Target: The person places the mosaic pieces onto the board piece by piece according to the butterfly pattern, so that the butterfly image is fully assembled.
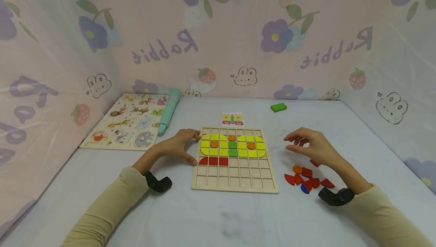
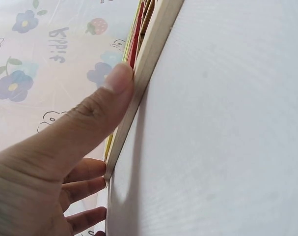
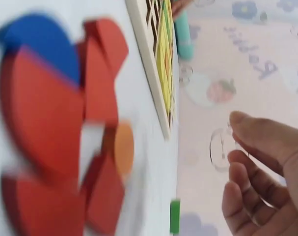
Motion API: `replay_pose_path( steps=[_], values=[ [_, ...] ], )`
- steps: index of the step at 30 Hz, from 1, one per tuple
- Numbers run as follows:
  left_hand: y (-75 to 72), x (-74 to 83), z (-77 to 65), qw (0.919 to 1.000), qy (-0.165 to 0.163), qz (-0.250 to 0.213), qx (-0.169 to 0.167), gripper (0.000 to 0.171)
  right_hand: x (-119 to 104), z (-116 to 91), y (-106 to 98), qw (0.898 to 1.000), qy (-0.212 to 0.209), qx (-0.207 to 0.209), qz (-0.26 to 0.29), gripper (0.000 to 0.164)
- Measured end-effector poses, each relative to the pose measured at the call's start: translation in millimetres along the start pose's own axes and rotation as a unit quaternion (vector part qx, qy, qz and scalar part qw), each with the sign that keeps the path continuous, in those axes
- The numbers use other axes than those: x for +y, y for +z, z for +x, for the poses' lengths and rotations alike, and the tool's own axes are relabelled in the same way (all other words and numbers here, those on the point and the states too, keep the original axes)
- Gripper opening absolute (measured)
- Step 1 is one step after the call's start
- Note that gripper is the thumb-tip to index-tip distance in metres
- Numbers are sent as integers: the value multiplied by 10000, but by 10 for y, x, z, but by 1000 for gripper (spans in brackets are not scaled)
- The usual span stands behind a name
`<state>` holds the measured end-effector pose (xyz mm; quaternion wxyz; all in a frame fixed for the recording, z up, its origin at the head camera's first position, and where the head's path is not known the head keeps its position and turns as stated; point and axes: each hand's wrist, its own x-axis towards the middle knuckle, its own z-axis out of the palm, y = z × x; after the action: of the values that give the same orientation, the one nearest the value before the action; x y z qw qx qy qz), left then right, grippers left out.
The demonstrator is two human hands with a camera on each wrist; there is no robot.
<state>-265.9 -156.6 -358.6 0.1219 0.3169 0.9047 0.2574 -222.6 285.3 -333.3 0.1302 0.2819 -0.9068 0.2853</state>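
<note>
Head view, with the wooden grid board (image 1: 218, 183) as landmark, at the middle of the white tabletop (image 1: 177, 216).

On the board: yellow tiles (image 1: 223, 152) in two rounded blocks, left and right; green tiles (image 1: 233, 152), two, between the blocks; orange discs (image 1: 251, 146), three, one on each yellow block and one above the green; red tiles (image 1: 213, 161), three in a row, below the left block.

Left hand (image 1: 175, 146): at the board's left edge, thumb and fingers spread wide; thumb tip touching the edge, nothing gripped.

Right hand (image 1: 316, 146): in the air to the right of the board, fingers loosely bent, thumb and forefinger apart; nothing seen in its hold.

Right of the board, beneath and near that hand: loose red pieces (image 1: 307, 172), some overlapping; one loose orange disc (image 1: 297, 169); one blue piece (image 1: 305, 189) against a red one.

Just beyond the board's far edge: small butterfly pattern card (image 1: 232, 119).

Beyond the board, to the right: green block (image 1: 278, 107).

Left of the board, well apart: animal puzzle (image 1: 110, 145), with a teal stick (image 1: 169, 112) along its right side.

Behind all: printed cloth (image 1: 225, 31) with flowers, strawberries and rabbits.
</note>
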Motion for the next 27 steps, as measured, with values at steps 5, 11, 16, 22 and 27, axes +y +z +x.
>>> replay_pose_path(
  steps=[5,11,16,22,27],
  values=[
    [7,6,-7,10000,-25,-37,-16,83,193,-224,-206,9997,256,60,-5,26],
    [0,12,-3,10000,-31,8,-19,83,364,-418,-397,9982,543,-253,-67,27],
    [-6,21,-6,10000,-53,32,-22,84,490,-508,-453,9969,721,-215,-208,28],
    [-6,38,-12,10000,-53,47,-58,83,664,-567,-422,9966,678,-199,-432,29],
    [-4,34,-15,10000,12,66,-11,83,743,-580,-404,9956,650,-370,-569,33]
  ],
)
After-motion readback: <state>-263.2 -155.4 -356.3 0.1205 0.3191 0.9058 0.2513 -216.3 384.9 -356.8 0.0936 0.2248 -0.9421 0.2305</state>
